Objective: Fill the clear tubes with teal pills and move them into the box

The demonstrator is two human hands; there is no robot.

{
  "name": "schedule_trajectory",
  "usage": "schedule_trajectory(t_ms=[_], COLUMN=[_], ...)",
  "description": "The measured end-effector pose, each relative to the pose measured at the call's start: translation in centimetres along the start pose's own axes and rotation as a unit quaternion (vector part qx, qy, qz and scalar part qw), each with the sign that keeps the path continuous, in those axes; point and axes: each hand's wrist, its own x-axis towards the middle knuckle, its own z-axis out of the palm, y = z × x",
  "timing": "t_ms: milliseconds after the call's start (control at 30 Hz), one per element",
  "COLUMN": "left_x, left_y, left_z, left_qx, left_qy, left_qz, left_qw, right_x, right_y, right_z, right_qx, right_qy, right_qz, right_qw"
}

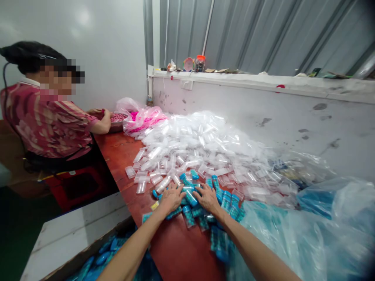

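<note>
My left hand [172, 200] rests palm down with spread fingers on the left side of a cluster of small clear containers with blue contents [191, 197]. Over the right side lies my right hand [209, 200], its fingers also apart and touching the containers. Neither hand is closed around one. More blue-filled containers [233, 203] lie right of my right hand, and a few [220, 246] sit under my right forearm at the table edge. Just beyond my fingers rises a large heap of clear plastic containers [202, 140]. A small yellow piece [154, 205] lies left of my left wrist.
A carton [96, 269] of blue items stands below the red table [181, 249] at left. Translucent plastic bags [281, 234] cover the right side. At far left a co-worker [52, 121] handles pink pieces at a bowl [115, 125] beside a pink bag [143, 119]. A wall [263, 113] bounds the back.
</note>
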Motion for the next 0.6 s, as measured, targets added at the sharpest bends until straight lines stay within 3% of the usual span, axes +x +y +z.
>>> schedule_trajectory(t_ms=[100,233,367,600], left_x=[-2.0,-7.2,-12.7,-21.4], left_y=[0.4,-0.1,-1.9,-6.5], left_z=[0.2,-0.4,-0.7,-1.2], left_qx=[-0.001,0.015,0.002,-0.039], left_qy=[0.001,0.002,-0.019,-0.006], left_qz=[-0.007,-0.037,-0.082,-0.103], left_qw=[1.0,0.999,0.996,0.994], right_x=[-2.1,-6.3,-10.2,-15.4], right_y=[-0.8,-3.3,-5.8,-11.4], right_z=[1.2,2.1,3.3,10.1], right_qx=[0.008,0.038,0.078,0.103], right_qy=[0.014,0.002,-0.023,0.014], right_qz=[-0.017,-0.056,-0.102,-0.239], right_qw=[1.0,0.998,0.991,0.965])
